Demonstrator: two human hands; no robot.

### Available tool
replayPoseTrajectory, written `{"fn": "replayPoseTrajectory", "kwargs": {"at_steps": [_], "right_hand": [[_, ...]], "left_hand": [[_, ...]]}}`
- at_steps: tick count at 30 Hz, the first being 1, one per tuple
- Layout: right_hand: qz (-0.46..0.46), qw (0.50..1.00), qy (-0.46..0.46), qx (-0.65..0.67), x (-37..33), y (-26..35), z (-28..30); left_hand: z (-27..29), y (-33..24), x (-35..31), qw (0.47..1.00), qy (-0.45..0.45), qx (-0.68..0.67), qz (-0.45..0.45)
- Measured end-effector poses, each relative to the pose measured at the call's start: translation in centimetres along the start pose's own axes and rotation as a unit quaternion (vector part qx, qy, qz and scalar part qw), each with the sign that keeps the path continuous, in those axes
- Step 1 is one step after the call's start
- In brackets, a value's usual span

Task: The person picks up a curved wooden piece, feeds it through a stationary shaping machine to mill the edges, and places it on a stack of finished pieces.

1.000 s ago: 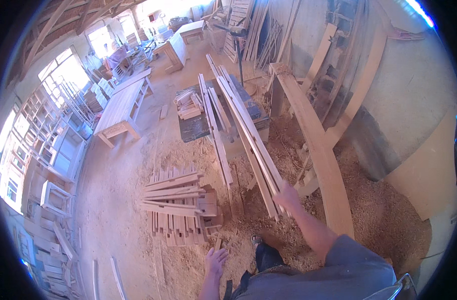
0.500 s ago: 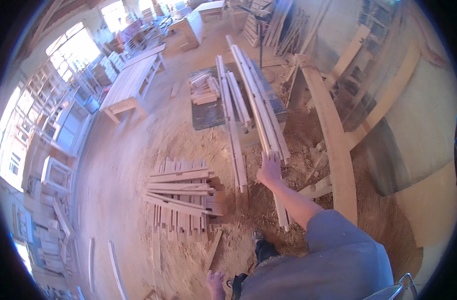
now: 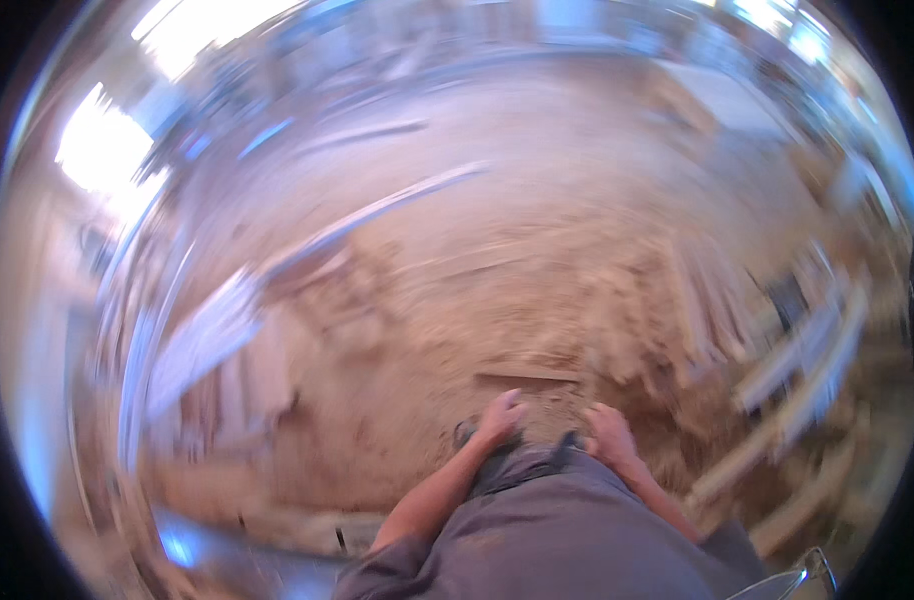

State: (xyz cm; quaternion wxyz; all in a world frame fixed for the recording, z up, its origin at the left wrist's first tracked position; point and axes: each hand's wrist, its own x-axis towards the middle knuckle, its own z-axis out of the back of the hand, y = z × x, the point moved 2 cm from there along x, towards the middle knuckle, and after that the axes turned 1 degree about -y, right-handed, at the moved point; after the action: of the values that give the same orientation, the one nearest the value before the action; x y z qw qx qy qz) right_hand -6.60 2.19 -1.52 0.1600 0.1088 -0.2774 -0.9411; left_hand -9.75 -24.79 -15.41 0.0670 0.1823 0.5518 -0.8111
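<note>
My left hand is in front of my waist, its fingers loosely bent and a little apart, with nothing visible in it. Close by on the right is my right hand, also empty, its fingers half curled and separate. The two hands do not touch. Just beyond them a short strip of wood lies on the dusty floor. To the right is a stack of wooden slats, smeared by motion.
Long pale timber strips lie at the right. A pile of boards stands at the left, with a long narrow strip beyond it. A grey-blue surface is at lower left. A wooden table stands far right.
My view has swung left, putting the slat stack and timber strips on the right. My right hand has left the strips it was on; both hands are now at my waist.
</note>
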Motion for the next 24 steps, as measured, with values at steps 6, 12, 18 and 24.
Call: {"fn": "replayPoseTrajectory", "kwargs": {"at_steps": [6,12,18,24], "right_hand": [[-0.016,0.998,0.058,0.013,6.8,5.5,-5.3],[0.194,0.957,0.214,0.005,14.3,16.4,-11.3],[0.305,0.900,0.311,-0.017,18.7,29.6,-14.3],[0.352,0.899,0.259,-0.017,24.7,40.4,-19.8]], "left_hand": [[11.6,4.8,-4.0,0.965,-0.123,-0.201,0.114],[22.5,12.8,-13.5,0.884,-0.307,-0.283,0.210],[27.3,14.1,-22.4,0.710,-0.495,-0.471,0.172],[21.5,20.6,-27.1,0.594,-0.533,-0.579,0.168]]}}
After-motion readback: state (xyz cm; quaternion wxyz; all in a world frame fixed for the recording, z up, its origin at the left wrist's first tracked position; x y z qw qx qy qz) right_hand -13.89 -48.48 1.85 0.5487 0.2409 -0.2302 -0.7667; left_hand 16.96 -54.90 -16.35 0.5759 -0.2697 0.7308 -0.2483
